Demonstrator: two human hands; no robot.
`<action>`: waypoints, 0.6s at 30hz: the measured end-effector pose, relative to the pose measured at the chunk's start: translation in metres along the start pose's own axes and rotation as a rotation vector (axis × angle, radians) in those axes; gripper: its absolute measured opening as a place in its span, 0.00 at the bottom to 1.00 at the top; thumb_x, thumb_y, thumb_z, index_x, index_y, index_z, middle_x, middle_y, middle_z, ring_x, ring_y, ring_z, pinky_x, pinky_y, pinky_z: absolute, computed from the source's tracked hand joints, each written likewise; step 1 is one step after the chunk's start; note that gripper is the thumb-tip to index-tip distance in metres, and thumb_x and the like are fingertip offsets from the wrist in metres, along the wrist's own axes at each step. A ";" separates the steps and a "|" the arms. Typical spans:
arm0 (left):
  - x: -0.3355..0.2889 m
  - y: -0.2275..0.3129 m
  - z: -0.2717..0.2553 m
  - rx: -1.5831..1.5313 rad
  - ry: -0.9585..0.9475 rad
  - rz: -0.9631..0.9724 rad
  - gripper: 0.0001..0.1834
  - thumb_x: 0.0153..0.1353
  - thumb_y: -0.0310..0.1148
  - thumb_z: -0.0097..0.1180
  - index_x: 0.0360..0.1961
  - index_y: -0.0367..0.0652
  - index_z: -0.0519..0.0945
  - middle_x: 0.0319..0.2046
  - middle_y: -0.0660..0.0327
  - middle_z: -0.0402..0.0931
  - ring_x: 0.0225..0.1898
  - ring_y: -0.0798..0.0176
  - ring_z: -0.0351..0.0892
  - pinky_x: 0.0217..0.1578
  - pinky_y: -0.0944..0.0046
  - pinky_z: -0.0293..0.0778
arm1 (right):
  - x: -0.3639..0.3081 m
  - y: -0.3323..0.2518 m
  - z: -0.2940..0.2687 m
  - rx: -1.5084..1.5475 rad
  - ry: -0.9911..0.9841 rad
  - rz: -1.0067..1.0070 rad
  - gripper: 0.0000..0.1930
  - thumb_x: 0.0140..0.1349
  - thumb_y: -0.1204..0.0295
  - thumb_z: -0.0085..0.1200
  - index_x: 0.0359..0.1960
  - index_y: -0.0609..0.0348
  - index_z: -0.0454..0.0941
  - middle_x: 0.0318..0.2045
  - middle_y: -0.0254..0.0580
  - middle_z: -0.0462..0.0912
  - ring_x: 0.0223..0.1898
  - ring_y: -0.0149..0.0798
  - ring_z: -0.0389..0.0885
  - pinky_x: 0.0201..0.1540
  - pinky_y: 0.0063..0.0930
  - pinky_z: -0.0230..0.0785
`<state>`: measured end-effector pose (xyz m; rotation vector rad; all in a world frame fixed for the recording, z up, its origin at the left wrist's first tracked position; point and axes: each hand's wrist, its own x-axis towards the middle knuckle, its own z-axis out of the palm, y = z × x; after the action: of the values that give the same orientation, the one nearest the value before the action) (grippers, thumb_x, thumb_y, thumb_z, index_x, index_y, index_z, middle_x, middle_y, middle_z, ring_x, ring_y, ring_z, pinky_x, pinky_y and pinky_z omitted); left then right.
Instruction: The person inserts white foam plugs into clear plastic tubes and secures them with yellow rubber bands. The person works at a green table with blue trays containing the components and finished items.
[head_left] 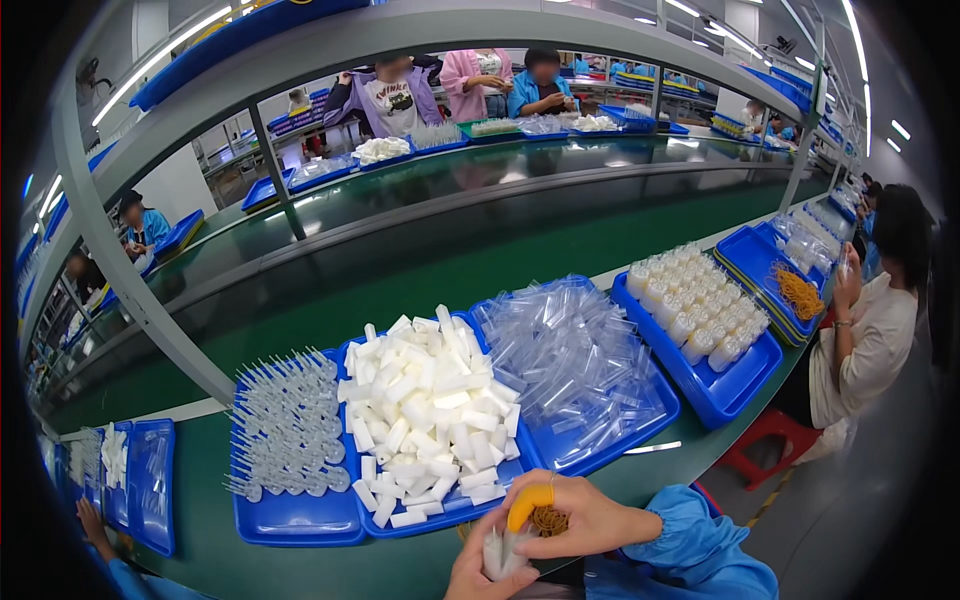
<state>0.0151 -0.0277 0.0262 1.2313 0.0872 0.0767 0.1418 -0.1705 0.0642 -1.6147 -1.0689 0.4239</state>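
Low in the head view, my left hand point(478, 565) is closed around a small bundle of whitish, translucent tube-like pieces point(497, 553). My right hand point(580, 513) presses on the same bundle from the other side; a yellow finger cot point(528, 503) covers one of its fingers. Brown rubber bands point(549, 520) bunch up beside that hand, partly behind its fingers. Just beyond my hands stands a blue tray heaped with white cylinders point(430, 400). To its right, a tray holds clear plastic tubes point(575, 365). Leftward, another carries clear pieces with thin upright stems point(290, 425).
A blue tray of standing capped bundles point(695, 305) sits farther right, near yellow rubber bands point(798, 292). Beyond the trays runs a green conveyor belt point(480, 225). A co-worker point(865, 330) sits at right; another's hand point(95, 528) reaches in at left. A metal strip point(652, 448) lies on the table.
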 end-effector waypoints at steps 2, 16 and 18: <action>0.001 0.001 0.007 0.002 0.190 0.174 0.33 0.47 0.26 0.67 0.55 0.36 0.66 0.46 0.57 0.71 0.45 0.62 0.73 0.47 0.63 0.71 | -0.002 0.003 0.002 0.060 0.094 0.031 0.13 0.50 0.69 0.64 0.35 0.57 0.76 0.38 0.38 0.77 0.42 0.35 0.75 0.46 0.27 0.66; 0.015 0.014 -0.022 1.124 0.261 0.907 0.26 0.41 0.28 0.69 0.45 0.40 0.78 0.41 0.52 0.75 0.41 0.58 0.77 0.40 0.62 0.76 | -0.004 0.017 0.024 0.347 0.436 0.119 0.12 0.52 0.75 0.64 0.36 0.60 0.73 0.29 0.32 0.76 0.33 0.23 0.73 0.38 0.17 0.66; 0.020 0.015 -0.027 1.067 0.254 0.846 0.23 0.41 0.23 0.64 0.44 0.41 0.79 0.38 0.55 0.78 0.35 0.58 0.79 0.37 0.65 0.76 | 0.000 0.012 0.031 0.456 0.502 0.058 0.12 0.52 0.78 0.63 0.34 0.59 0.72 0.29 0.33 0.74 0.32 0.23 0.72 0.36 0.18 0.66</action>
<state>0.0323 0.0044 0.0315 2.2466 -0.2115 1.0309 0.1239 -0.1520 0.0431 -1.2484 -0.5002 0.2536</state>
